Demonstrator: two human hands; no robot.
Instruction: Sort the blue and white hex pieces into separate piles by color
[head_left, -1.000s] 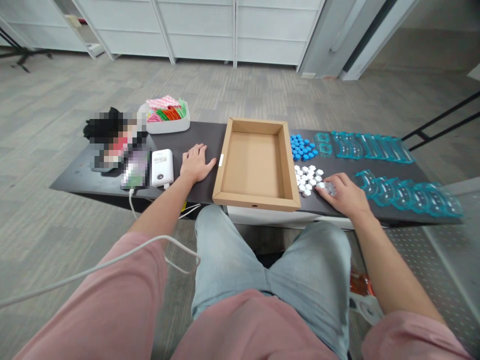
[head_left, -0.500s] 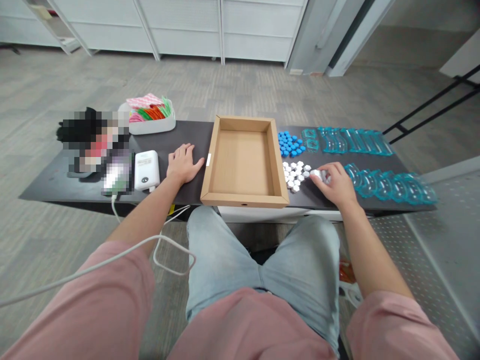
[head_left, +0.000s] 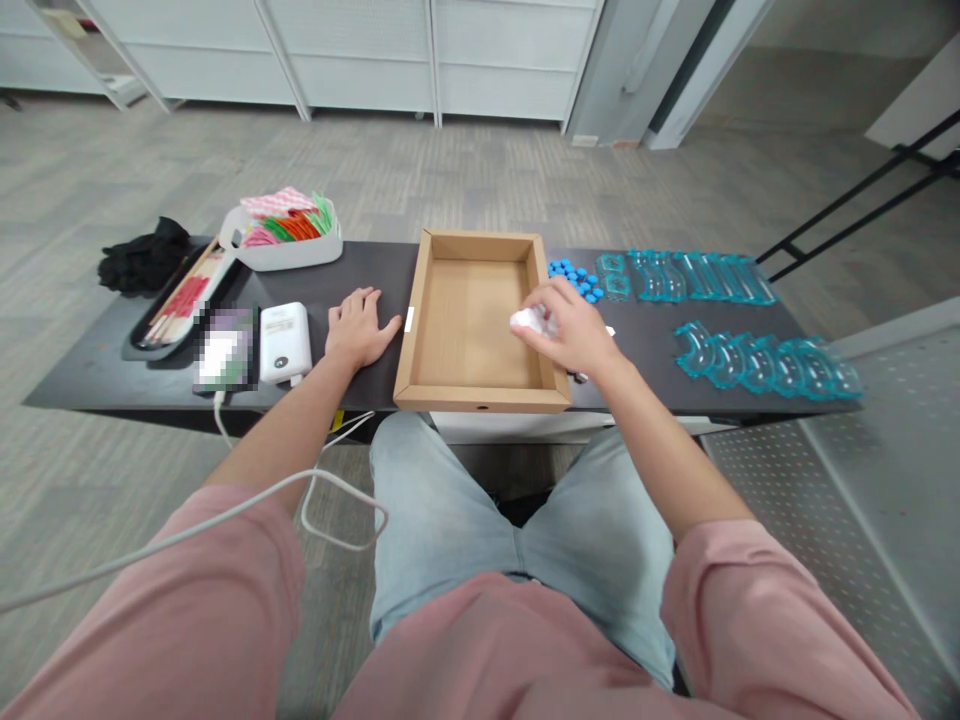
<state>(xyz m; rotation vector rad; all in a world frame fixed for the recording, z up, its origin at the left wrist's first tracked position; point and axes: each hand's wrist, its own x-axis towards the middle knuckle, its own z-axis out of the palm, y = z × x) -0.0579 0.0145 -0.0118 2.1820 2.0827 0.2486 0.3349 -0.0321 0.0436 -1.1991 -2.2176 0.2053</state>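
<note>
A white power bank lies near the left hand, which rests palm down, fingers spread, on the dark table. Over the right wall of the shallow cardboard box, the right hand grips white pieces; blue pieces lie beyond it, teal plastic parts farther right.

Dark tabletop, left to right:
White rectangular power bank, open brown cardboard box, small blue pieces, curved translucent teal pieces.

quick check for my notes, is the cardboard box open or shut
Open: the cardboard box has no lid on; its inside shows.
</note>
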